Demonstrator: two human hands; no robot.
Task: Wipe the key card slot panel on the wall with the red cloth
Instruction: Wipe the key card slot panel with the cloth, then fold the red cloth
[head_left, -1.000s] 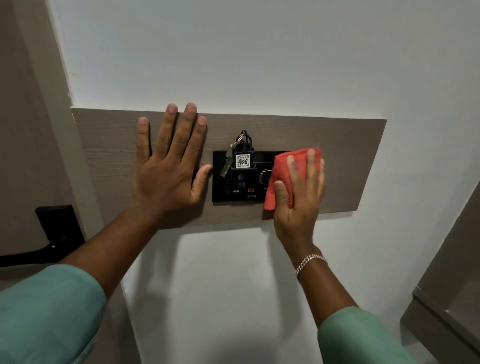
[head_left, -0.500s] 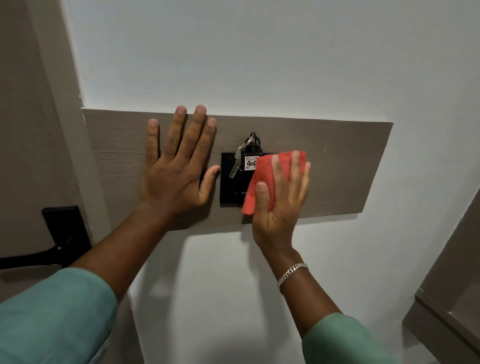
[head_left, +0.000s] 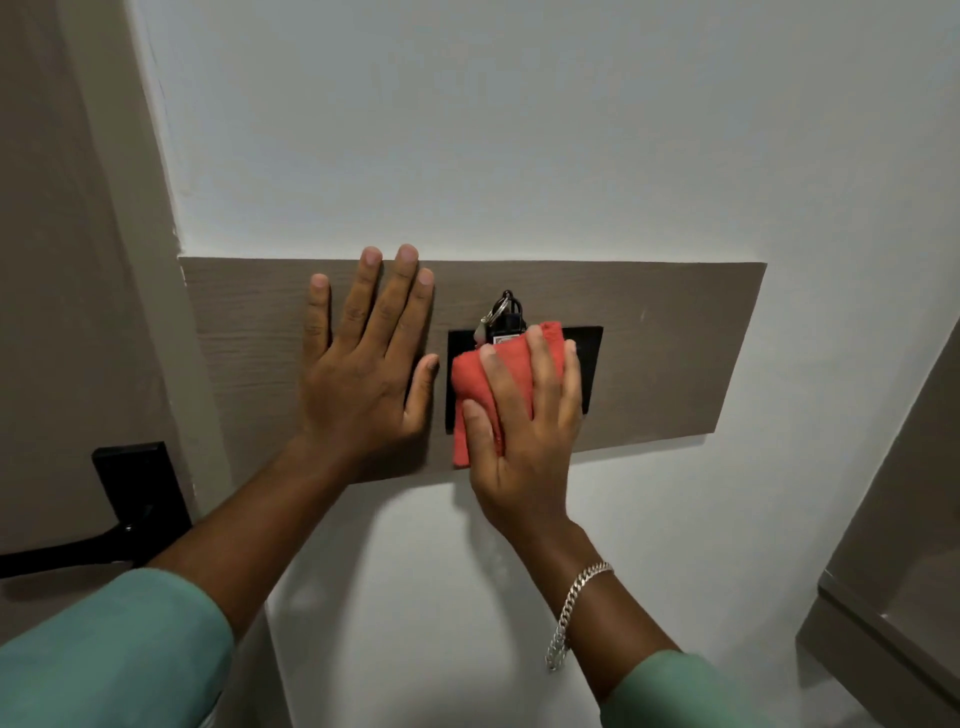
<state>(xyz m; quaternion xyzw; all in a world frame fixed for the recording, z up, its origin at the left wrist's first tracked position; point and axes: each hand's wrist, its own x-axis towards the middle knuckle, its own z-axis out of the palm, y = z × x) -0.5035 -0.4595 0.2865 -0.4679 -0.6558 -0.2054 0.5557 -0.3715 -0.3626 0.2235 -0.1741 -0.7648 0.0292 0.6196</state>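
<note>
The black key card slot panel (head_left: 589, 364) is set into a brown wooden board (head_left: 675, 353) on the white wall. A key fob with a ring and key (head_left: 501, 314) sticks up from its slot. My right hand (head_left: 524, 431) presses the folded red cloth (head_left: 480, 384) flat over the panel's left and middle part, hiding most of it. My left hand (head_left: 363, 369) lies flat with fingers spread on the board just left of the panel, holding nothing.
A black door handle and its plate (head_left: 137, 499) sit on the brown door at the lower left. A brown cabinet or ledge (head_left: 893, 597) juts in at the lower right. White wall surrounds the board.
My right hand has slid the red cloth leftward across the panel, from its right side to its left and middle. The left hand has stayed flat on the board.
</note>
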